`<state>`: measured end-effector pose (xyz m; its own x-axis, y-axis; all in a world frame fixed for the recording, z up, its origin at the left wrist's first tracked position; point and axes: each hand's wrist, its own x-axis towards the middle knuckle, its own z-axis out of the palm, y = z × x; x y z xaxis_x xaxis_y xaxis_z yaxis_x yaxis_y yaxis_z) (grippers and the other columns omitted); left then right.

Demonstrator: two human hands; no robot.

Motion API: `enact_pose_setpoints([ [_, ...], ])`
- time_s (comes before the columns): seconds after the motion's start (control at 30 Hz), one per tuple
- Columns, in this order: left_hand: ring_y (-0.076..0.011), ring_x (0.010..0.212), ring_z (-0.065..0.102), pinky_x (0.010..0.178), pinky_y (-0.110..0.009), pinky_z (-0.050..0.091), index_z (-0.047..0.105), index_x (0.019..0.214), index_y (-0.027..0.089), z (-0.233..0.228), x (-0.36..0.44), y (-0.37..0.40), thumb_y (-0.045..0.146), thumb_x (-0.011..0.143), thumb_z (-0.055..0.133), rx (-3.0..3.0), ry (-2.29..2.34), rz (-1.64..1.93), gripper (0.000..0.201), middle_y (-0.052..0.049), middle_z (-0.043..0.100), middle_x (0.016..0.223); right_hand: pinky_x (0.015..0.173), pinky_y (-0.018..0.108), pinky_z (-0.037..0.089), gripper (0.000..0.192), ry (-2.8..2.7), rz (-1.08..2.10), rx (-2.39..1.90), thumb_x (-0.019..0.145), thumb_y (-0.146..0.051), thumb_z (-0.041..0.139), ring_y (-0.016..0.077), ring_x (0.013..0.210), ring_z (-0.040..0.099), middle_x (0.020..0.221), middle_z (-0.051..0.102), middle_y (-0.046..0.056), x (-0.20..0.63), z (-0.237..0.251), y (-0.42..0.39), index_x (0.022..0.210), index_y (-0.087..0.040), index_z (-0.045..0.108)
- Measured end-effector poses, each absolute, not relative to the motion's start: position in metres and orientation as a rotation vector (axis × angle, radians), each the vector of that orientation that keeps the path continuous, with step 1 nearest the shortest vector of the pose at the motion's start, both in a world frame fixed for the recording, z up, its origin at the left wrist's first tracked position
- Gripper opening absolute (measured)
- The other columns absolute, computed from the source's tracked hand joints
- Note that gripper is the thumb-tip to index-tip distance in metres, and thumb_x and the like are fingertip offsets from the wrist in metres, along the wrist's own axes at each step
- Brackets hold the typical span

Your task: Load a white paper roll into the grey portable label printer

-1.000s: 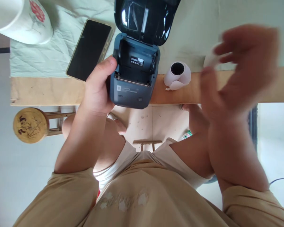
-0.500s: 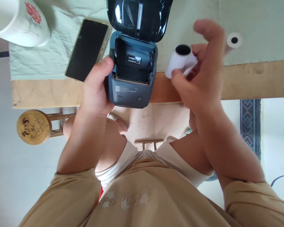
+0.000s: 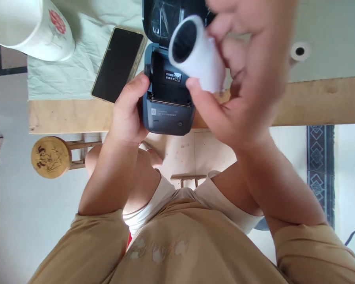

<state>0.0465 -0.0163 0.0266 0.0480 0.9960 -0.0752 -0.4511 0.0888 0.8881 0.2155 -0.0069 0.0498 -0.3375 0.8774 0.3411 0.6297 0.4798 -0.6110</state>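
Note:
My left hand (image 3: 130, 108) grips a small dark blue label printer (image 3: 168, 116) by its left side, thumb on the rim. The printer's dark lid (image 3: 162, 21) stands open, and the bay inside shows a small printed sticker (image 3: 173, 76). Pinched in my right hand (image 3: 245, 86) is a white paper roll (image 3: 205, 65), tilted so its dark hollow core faces up and left. The roll is over the printer's right side and hides part of the bay and lid. Motion blurs my right fingers somewhat.
A phone (image 3: 118, 65) lies left of the printer on the pale green cloth (image 3: 85, 75). Beyond it is a white cup with a red flower (image 3: 55, 35). A second white roll (image 3: 300, 51) stands at the right. The wooden table edge (image 3: 68, 116) runs in front; a round stool (image 3: 51, 157) is below left.
My right hand has carried the paper roll up and left, from beside the printer to over its right part. My left hand still holds the printer. The view has shifted slightly.

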Motion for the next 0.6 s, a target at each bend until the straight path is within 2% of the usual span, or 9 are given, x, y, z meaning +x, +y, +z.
enact_pose_setpoints([
  [0.07,-0.031,0.129,0.056,0.097,-0.04,0.052,0.071,0.083,0.021,0.026,0.046,-0.017,0.031,0.088,0.046,0.827,0.874,1.332,0.028,-0.005,0.075,0.097,0.112,0.031,0.04,0.035,-2.066,0.374,-1.237,0.089,-0.026,0.045,0.0135,0.128,0.05,0.132,0.055,0.002,0.206,0.05,-0.004,0.123,-0.021,0.052],
  [0.13,-0.0286,0.127,0.057,0.099,-0.037,0.051,0.07,0.084,0.021,0.024,0.043,-0.017,0.034,0.09,0.047,0.836,0.868,1.333,0.028,-0.005,0.075,0.097,0.099,0.028,0.046,0.026,-2.112,0.277,-1.234,0.087,-0.017,0.043,0.0129,0.115,0.056,0.116,0.061,0.001,0.199,0.049,0.0,0.108,-0.022,0.057],
  [0.2,-0.026,0.12,0.061,0.099,-0.036,0.051,0.07,0.085,0.02,0.022,0.04,-0.017,0.037,0.091,0.047,0.847,0.854,1.325,0.029,-0.005,0.074,0.096,0.09,0.026,0.047,0.023,-2.173,0.265,-1.199,0.086,-0.011,0.041,0.0122,0.111,0.058,0.113,0.061,-0.001,0.195,0.047,0.004,0.097,-0.023,0.057],
  [0.33,-0.022,0.103,0.066,0.091,-0.034,0.052,0.067,0.08,0.019,0.021,0.039,-0.017,0.044,0.093,0.044,0.856,0.879,1.346,0.037,-0.006,0.07,0.086,0.085,0.029,0.046,0.017,-2.194,0.271,-1.13,0.088,-0.016,0.045,0.0126,0.104,0.059,0.117,0.061,-0.002,0.195,0.045,0.004,0.086,-0.023,0.061],
  [0.47,-0.0193,0.084,0.064,0.079,-0.031,0.049,0.063,0.071,0.021,0.021,0.04,-0.017,0.046,0.091,0.044,0.86,0.878,1.338,0.038,-0.005,0.065,0.077,0.078,0.031,0.043,0.019,-2.163,0.216,-1.11,0.086,-0.016,0.047,0.0124,0.088,0.059,0.092,0.064,0.001,0.193,0.05,-0.007,0.08,-0.023,0.064],
  [0.53,-0.0185,0.076,0.061,0.073,-0.03,0.046,0.066,0.078,0.022,0.02,0.039,-0.017,0.046,0.086,0.05,0.922,0.827,1.333,0.031,-0.004,0.061,0.073,0.075,0.031,0.04,0.02,-2.191,0.197,-1.091,0.087,-0.019,0.048,0.0114,0.081,0.057,0.079,0.062,-0.001,0.193,0.051,-0.012,0.075,-0.023,0.064],
  [0.6,-0.0164,0.074,0.058,0.068,-0.028,0.044,0.068,0.096,0.024,0.018,0.036,-0.018,0.037,0.078,0.063,0.993,0.833,1.306,0.022,-0.002,0.06,0.076,0.076,0.033,0.039,0.02,-2.228,0.199,-1.031,0.089,-0.028,0.053,0.012,0.081,0.057,0.075,0.062,-0.002,0.194,0.048,-0.015,0.073,-0.023,0.064],
])
